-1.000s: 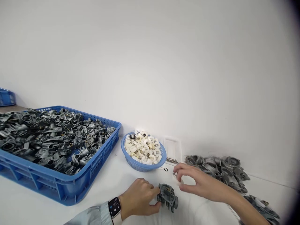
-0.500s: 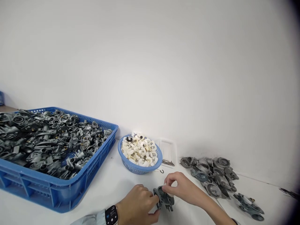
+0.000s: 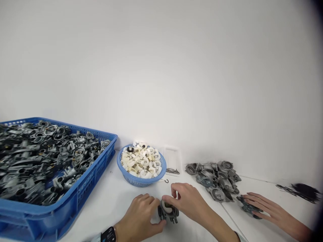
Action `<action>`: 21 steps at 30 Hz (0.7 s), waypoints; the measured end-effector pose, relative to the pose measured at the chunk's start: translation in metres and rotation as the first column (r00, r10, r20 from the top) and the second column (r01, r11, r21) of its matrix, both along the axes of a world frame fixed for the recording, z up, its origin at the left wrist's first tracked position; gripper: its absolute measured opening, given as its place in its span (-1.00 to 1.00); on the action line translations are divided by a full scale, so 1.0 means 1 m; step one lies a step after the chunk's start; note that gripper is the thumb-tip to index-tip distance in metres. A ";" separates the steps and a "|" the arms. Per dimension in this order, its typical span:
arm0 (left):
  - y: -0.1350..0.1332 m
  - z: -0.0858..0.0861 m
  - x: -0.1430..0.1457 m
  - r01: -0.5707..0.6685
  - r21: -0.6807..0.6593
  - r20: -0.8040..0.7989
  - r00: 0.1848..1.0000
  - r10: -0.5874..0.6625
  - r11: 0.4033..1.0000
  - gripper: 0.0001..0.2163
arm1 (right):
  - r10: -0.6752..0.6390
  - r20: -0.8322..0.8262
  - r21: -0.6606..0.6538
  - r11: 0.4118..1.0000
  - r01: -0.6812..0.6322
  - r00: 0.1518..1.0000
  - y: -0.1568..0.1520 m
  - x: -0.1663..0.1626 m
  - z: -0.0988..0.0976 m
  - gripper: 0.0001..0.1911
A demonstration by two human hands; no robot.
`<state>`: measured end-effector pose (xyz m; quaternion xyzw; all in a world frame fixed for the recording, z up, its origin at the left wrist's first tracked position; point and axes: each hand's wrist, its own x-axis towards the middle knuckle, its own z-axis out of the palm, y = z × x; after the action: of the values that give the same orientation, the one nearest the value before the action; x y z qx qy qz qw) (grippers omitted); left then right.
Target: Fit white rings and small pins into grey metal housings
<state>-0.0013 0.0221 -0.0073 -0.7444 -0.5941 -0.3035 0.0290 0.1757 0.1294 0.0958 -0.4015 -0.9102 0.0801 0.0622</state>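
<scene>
A grey metal carburetor body (image 3: 173, 216) stands on the white table in front of me. My left hand (image 3: 142, 215) grips its left side between thumb and fingers. In its round top opening lies a white C-shaped float (image 3: 166, 208). My right hand (image 3: 188, 202) is bent over that opening, its thumb and curled forefinger at the float; the exact contact is partly hidden. Behind my hands stands a round blue basket (image 3: 140, 183) heaped with similar white floats.
At left is a large blue crate (image 3: 83, 188) full of carburetor bodies. A white tray (image 3: 174, 156) holds thin metal pins. Grey metal bowls (image 3: 218, 181) lie piled to the right. A co-worker's hand (image 3: 271, 210) covers another carburetor part (image 3: 248, 206). Black pieces (image 3: 302, 191) lie far right.
The white float now shows in the carburetor's opening. A co-worker's hand has come in from the right onto the part there. The view has shifted slightly right.
</scene>
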 end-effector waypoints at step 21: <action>0.029 -0.023 -0.020 0.214 -0.263 0.232 0.960 -0.154 0.941 -0.25 | 0.058 0.246 0.070 0.995 -0.078 0.967 0.188 -0.021 -0.042 -0.81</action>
<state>-0.0216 0.0515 -0.0299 -0.7575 -0.5587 -0.2920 -0.1696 0.1551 0.3176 0.0541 -0.3741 -0.9266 -0.0038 -0.0370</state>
